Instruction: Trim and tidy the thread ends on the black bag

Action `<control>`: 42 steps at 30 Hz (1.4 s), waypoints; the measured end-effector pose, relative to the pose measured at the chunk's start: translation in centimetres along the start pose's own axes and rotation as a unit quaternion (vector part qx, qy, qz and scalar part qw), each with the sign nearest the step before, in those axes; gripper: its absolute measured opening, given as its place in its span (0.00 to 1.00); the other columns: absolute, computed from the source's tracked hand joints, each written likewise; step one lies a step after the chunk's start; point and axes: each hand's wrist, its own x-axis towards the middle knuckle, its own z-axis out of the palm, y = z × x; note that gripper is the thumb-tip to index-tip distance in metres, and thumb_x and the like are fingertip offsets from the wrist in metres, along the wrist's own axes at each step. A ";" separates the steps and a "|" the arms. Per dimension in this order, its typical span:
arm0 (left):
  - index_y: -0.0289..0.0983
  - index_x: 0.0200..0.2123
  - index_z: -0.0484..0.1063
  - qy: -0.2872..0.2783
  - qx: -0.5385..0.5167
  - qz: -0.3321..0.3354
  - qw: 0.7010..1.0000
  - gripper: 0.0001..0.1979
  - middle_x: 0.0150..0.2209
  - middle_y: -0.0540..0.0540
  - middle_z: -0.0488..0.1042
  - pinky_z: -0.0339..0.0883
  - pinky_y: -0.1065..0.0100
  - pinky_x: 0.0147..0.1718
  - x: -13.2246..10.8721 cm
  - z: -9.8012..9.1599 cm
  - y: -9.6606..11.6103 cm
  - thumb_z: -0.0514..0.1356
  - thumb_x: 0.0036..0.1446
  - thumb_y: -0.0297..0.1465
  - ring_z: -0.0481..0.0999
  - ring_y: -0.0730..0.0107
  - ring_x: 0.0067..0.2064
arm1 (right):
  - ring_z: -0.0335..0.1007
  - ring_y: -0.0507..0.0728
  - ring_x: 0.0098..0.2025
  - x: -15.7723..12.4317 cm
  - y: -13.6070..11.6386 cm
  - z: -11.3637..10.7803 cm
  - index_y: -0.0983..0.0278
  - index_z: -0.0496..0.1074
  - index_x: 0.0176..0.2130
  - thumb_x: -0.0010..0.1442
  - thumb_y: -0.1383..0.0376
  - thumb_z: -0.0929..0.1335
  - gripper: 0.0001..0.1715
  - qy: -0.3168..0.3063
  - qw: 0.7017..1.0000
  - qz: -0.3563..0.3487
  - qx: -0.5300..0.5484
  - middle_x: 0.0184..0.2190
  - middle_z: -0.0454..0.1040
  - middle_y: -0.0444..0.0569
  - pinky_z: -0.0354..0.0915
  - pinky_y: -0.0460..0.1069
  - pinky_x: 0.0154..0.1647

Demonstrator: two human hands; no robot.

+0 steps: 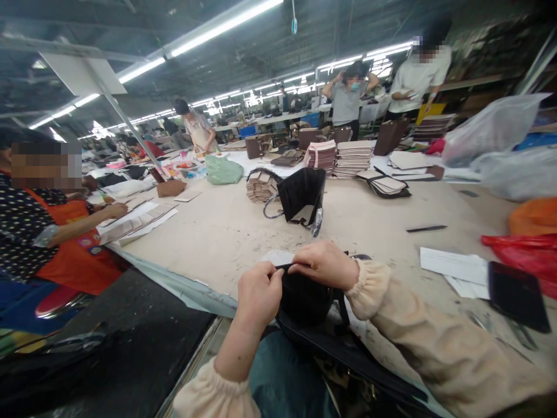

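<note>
A black bag [307,299] sits at the near edge of the table, partly over my lap. My left hand [260,294] pinches its top edge on the left side. My right hand [324,264] grips the same edge a little to the right, with thumb and fingers pressed together. The bag's lower part and a long black strap [348,363] run down to the right below my right forearm. Just beyond my hands stands another black bag [303,197], its mouth gaping and a looped handle at its left.
Stacked brown-edged pieces [353,159] stand farther back. On the right lie a dark pen-like tool [426,229], white papers [455,264], a dark tablet-like slab [517,296] and a red plastic bag [526,255]. A co-worker in an orange apron [78,249] works at the left.
</note>
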 end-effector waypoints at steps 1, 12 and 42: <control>0.38 0.21 0.69 0.000 -0.002 0.000 1.000 0.12 0.21 0.51 0.70 0.52 0.71 0.27 0.0 0.0 -0.1 0.54 0.53 0.35 0.68 0.72 0.27 | 0.65 0.51 0.28 0.1 0.0 0.2 0.64 0.73 0.28 0.61 0.54 0.61 0.20 0.007 1.000 -0.003 -0.007 0.25 0.72 0.47 0.51 0.46 0.27; 0.38 0.22 0.68 -0.005 -0.012 0.013 1.000 0.12 0.21 0.51 0.69 0.53 0.71 0.27 0.3 -0.1 -0.1 0.53 0.54 0.35 0.67 0.72 0.27 | 0.66 0.51 0.29 -0.7 2.1 -1.0 0.63 0.74 0.31 0.60 0.48 0.59 0.26 -0.027 0.999 -0.025 0.009 0.27 0.74 0.47 0.50 0.46 0.27; 0.39 0.21 0.70 0.033 -0.013 0.038 0.999 0.12 0.38 0.48 0.77 0.63 0.68 0.41 -1.0 -0.4 -0.7 0.55 0.54 0.35 0.74 0.67 0.42 | 0.65 0.52 0.26 0.3 0.6 -0.1 0.64 0.72 0.23 0.59 0.51 0.61 0.24 0.008 1.000 0.022 -0.003 0.24 0.74 0.47 0.45 0.48 0.25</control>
